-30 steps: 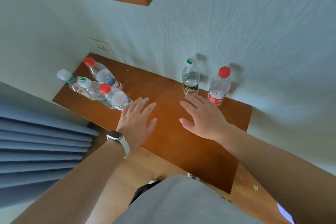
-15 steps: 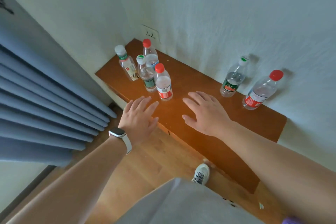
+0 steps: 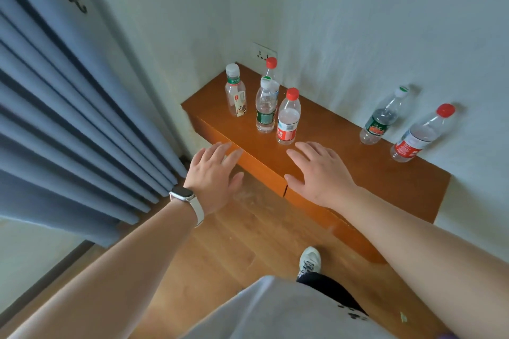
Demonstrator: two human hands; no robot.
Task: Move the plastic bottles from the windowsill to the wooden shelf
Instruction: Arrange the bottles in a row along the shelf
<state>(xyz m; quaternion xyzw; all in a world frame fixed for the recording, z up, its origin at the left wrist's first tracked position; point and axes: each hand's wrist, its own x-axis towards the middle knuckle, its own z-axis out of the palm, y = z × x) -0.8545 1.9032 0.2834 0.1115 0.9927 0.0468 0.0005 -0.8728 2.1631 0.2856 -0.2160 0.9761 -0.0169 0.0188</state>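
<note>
Both hands flat, fingers spread, holding nothing. Right hand (image 3: 321, 173) over the wooden shelf (image 3: 385, 173) near edge; red-cap bottle (image 3: 288, 118) just beyond my fingertips. Left hand (image 3: 213, 176) off the shelf's left front. Four bottles clustered far-left, two far-right by the wall.

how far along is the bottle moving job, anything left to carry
Done: six plastic bottles stand on the wooden shelf, four clustered at the corner, such as the red-capped bottle, and two by the wall, such as the green-labelled bottle. In hand: nothing; the left hand and right hand are open and empty. Left: unclear, since the windowsill is out of view.
</note>
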